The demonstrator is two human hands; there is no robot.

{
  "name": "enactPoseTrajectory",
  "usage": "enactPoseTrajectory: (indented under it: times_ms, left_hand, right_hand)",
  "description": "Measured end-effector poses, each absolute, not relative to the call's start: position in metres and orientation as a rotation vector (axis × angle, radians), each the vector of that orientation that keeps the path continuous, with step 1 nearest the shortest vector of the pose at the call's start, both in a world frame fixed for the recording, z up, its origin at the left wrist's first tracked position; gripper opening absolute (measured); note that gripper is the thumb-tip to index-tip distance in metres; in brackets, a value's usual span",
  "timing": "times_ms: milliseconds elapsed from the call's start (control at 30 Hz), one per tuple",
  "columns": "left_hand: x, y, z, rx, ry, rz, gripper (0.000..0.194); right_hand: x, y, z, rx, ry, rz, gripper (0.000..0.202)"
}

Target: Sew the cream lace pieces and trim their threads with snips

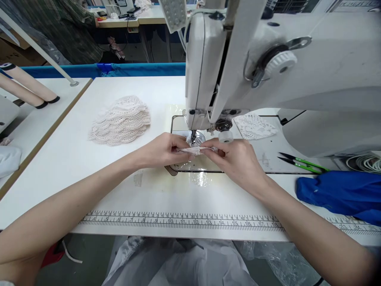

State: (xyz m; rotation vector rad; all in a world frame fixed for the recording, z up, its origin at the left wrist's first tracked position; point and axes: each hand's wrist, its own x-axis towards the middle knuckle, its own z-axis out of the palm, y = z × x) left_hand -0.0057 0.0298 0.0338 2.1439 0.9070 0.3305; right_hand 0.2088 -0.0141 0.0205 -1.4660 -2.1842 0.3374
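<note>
Left hand (162,151) and right hand (235,159) both pinch a thin, openwork lace strip (195,150) under the needle (193,137).

You see bright, even overhead light; glare on the needle plate (198,176); wide-angle distortion bends the edges.

Only readable text was the ruler strip (184,221) printed along the front edge of the desk (74,151), lower part of the frame. Its numbers ran left to right: 4, 5, 6, 7, 8, 9, 10, 11, 12, 13, 14, 15, 16, 17, 18, then faintly 23 onward at lower right. Lettering on the sewing machine (327,59), upper right, was too blurred to read.
</note>
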Motion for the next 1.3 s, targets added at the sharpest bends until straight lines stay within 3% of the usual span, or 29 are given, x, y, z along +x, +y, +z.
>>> enactPoseTrajectory:
  times_ms: [333,500,1300]
  left_hand:
    - [-0.009,-0.015,0.005,3.303,0.973,0.724,0.018]
    - [-0.014,-0.016,0.000,3.236,0.939,0.602,0.026]
    - [-0.012,0.013,-0.006,3.122,0.984,0.692,0.026]
  right_hand:
    - [0.206,-0.026,0.020,-1.119,-2.574,-0.112,0.027]
    - [0.205,-0.026,0.019,-1.089,-2.565,-0.129,0.029]
    - [0.208,-0.008,-0.004,-1.184,-2.465,-0.267,0.027]
